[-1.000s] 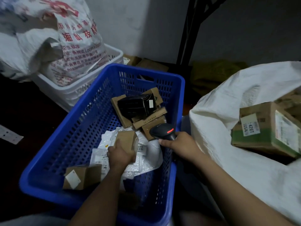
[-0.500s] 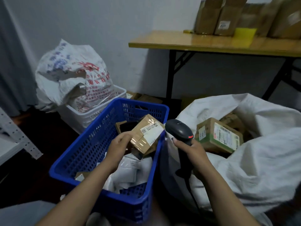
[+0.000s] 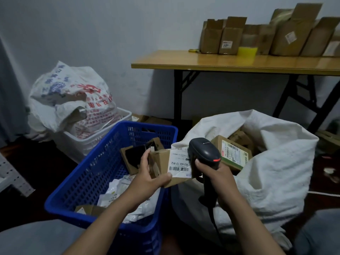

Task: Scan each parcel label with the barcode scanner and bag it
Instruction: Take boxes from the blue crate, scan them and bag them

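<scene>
My left hand (image 3: 149, 176) grips a small brown cardboard parcel (image 3: 161, 163) above the right rim of the blue basket (image 3: 92, 173). Its white label (image 3: 179, 163) with a barcode faces up. My right hand (image 3: 217, 173) holds the black barcode scanner (image 3: 204, 152) by its handle, the scanner head just right of the label and partly over it. A large white sack (image 3: 272, 170) stands open on the right, with a green-striped box (image 3: 232, 154) and other parcels inside. Inside the basket lie more cardboard parcels and white mailer bags (image 3: 115, 191).
A white crate (image 3: 103, 135) with a printed woven sack (image 3: 73, 100) stands behind the basket at left. A wooden folding table (image 3: 230, 62) at the back carries several cardboard boxes (image 3: 228, 36). The scanner's cable (image 3: 214, 223) hangs down between basket and sack.
My left hand lifted the parcel out of the basket and turned its label up, moving it right. My right hand brought the scanner close beside the label. The view tilted upward.
</scene>
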